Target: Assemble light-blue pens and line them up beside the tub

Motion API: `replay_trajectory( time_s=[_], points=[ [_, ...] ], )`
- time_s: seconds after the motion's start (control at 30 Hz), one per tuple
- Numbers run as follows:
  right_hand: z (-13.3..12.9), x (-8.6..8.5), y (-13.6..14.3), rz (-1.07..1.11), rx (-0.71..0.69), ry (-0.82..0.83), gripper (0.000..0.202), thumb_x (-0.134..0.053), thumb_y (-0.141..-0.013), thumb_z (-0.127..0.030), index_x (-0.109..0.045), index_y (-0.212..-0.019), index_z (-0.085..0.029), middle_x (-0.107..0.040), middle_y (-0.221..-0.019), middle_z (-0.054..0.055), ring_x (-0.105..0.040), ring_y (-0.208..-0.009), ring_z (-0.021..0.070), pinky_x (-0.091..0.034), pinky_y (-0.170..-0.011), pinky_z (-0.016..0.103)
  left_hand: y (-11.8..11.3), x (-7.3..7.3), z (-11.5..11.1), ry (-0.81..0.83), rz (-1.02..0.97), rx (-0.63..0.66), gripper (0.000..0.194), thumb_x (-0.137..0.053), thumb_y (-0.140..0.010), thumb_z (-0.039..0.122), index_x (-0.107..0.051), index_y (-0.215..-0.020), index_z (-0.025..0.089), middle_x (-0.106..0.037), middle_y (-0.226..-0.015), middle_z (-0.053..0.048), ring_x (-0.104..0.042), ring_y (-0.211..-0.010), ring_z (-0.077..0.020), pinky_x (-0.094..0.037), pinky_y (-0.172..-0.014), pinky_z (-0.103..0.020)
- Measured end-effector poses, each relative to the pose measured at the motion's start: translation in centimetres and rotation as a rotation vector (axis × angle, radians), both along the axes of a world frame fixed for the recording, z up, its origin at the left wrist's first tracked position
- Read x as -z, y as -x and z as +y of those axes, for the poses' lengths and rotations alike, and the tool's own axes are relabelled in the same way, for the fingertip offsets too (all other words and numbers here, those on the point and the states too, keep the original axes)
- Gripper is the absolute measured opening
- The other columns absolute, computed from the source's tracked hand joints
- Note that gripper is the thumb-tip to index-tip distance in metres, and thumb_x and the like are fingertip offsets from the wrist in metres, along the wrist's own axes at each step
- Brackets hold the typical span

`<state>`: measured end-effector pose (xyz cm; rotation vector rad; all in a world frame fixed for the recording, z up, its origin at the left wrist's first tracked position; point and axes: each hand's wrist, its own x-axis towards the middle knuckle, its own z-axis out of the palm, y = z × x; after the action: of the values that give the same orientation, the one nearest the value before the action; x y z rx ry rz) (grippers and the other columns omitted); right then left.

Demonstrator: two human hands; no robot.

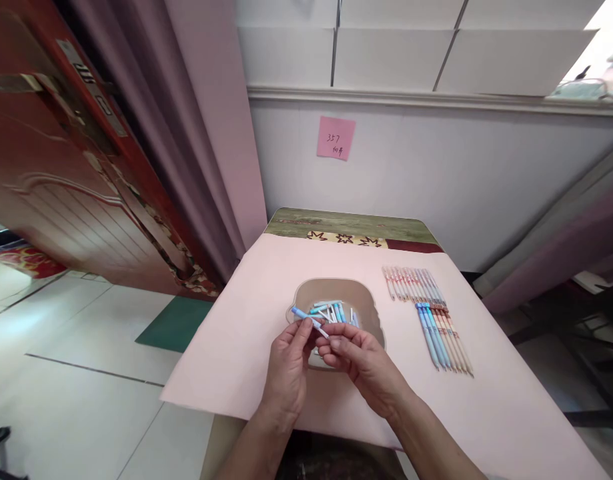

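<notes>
Between my two hands is a slim blue and white pen, tilted, its blue end up to the left. My left hand is closed around its middle with thumb and fingers. My right hand pinches the white end at the lower right. Both hands are above the near side of a beige plastic basin, hiding part of it. Inside the basin lie several short blue and white pen pieces, loosely heaped.
To the right on the pink-covered table lies a row of pale pens, with blue pens and beige-brown pens in front of it. A pink note is stuck to the wall. A red door stands at the left.
</notes>
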<state>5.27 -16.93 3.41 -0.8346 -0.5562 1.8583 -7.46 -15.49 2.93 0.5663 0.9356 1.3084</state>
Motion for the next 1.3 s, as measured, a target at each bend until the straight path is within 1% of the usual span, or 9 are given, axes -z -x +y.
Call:
replay_trajectory(
  time_s=[0.17,0.47,0.57,0.7,0.87,1.03,1.1,1.2,1.3],
  points=[
    [0.0,0.5,0.2,-0.058,0.03,-0.02,0.03,-0.079,-0.069,-0.026,-0.065,-0.092,-0.012,-0.071,-0.082,0.006,-0.064,-0.064,0.0071,-0.053,-0.066,0.017,-0.1,-0.2,-0.2,0.029,-0.084,0.036,0.022,-0.069,-0.076,0.031,-0.071,-0.082,0.01,-0.068,-0.075,-0.006,-0.059,-0.066,-0.0117,-0.049,-0.065,-0.023],
    [0.0,0.5,0.1,-0.245,0.122,-0.072,0.033,-0.076,-0.071,-0.039,-0.064,-0.088,-0.013,-0.068,-0.071,0.002,-0.06,-0.055,0.0064,-0.052,-0.056,0.017,0.3,-0.3,0.0,0.089,-0.219,-0.006,0.015,-0.068,-0.077,0.024,-0.07,-0.081,0.01,-0.07,-0.085,-0.01,-0.065,-0.076,-0.0152,-0.054,-0.073,-0.026],
    [0.0,0.3,0.0,-0.277,0.139,-0.069,0.035,-0.075,-0.071,-0.042,-0.063,-0.088,-0.013,-0.068,-0.069,0.002,-0.06,-0.053,0.0067,-0.051,-0.052,0.017,0.5,-0.5,-0.1,0.155,-0.271,-0.018,0.01,-0.066,-0.079,0.019,-0.069,-0.083,0.011,-0.071,-0.09,-0.011,-0.065,-0.073,-0.0139,-0.055,-0.066,-0.024],
    [0.0,0.0,0.0,-0.347,0.12,-0.104,0.037,-0.072,-0.073,-0.046,-0.061,-0.086,-0.013,-0.068,-0.069,0.003,-0.06,-0.053,0.0074,-0.05,-0.05,0.017,0.3,-0.7,-0.4,0.166,-0.311,0.06,0.014,-0.06,-0.084,0.018,-0.068,-0.089,0.009,-0.071,-0.093,-0.013,-0.064,-0.066,-0.0106,-0.052,-0.054,-0.017],
    [-0.1,-0.2,-0.1,-0.398,0.091,-0.162,0.038,-0.071,-0.073,-0.048,-0.06,-0.082,-0.013,-0.066,-0.067,0.002,-0.057,-0.05,0.0078,-0.047,-0.045,0.017,-0.1,-1.1,-0.5,0.145,-0.333,-0.01,0.013,-0.057,-0.085,0.013,-0.068,-0.085,0.008,-0.071,-0.085,-0.013,-0.066,-0.068,-0.0115,-0.056,-0.062,-0.019],
    [-0.1,-0.2,-0.5,-0.407,0.162,-0.188,0.037,-0.061,-0.081,-0.052,-0.061,-0.085,-0.015,-0.056,-0.058,-0.003,-0.042,-0.039,0.0035,-0.033,-0.035,0.014,0.5,-1.5,0.0,0.206,-0.401,-0.068,0.019,-0.049,-0.089,0.011,-0.067,-0.083,0.007,-0.07,-0.078,-0.011,-0.065,-0.06,-0.0097,-0.055,-0.056,-0.016],
    [-0.1,-0.3,-0.8,-0.37,0.185,-0.178,0.035,-0.059,-0.083,-0.05,-0.061,-0.088,-0.016,-0.055,-0.06,-0.004,-0.04,-0.041,0.0029,-0.03,-0.035,0.013,0.8,-1.6,0.1,0.242,-0.458,-0.067,0.022,-0.046,-0.091,0.011,-0.066,-0.084,0.006,-0.069,-0.076,-0.011,-0.064,-0.058,-0.0087,-0.054,-0.054,-0.015],
    [-0.1,-0.6,-0.8,-0.31,0.135,-0.145,0.033,-0.059,-0.083,-0.049,-0.061,-0.085,-0.016,-0.058,-0.068,-0.001,-0.043,-0.046,0.004,-0.029,-0.038,0.014,0.8,-1.6,0.1,0.276,-0.518,-0.043,0.025,-0.042,-0.092,0.011,-0.066,-0.084,0.006,-0.069,-0.075,-0.011,-0.064,-0.057,-0.008,-0.054,-0.052,-0.014],
    [-0.3,-1.0,-0.5,-0.366,0.064,-0.186,0.031,-0.067,-0.077,-0.045,-0.061,-0.081,-0.016,-0.055,-0.066,-0.002,-0.039,-0.046,0.0036,-0.027,-0.039,0.015,0.5,-1.3,-0.1,0.274,-0.528,-0.019,0.025,-0.043,-0.092,0.011,-0.066,-0.083,0.006,-0.069,-0.076,-0.01,-0.064,-0.057,-0.0085,-0.054,-0.053,-0.014]
  ],
)
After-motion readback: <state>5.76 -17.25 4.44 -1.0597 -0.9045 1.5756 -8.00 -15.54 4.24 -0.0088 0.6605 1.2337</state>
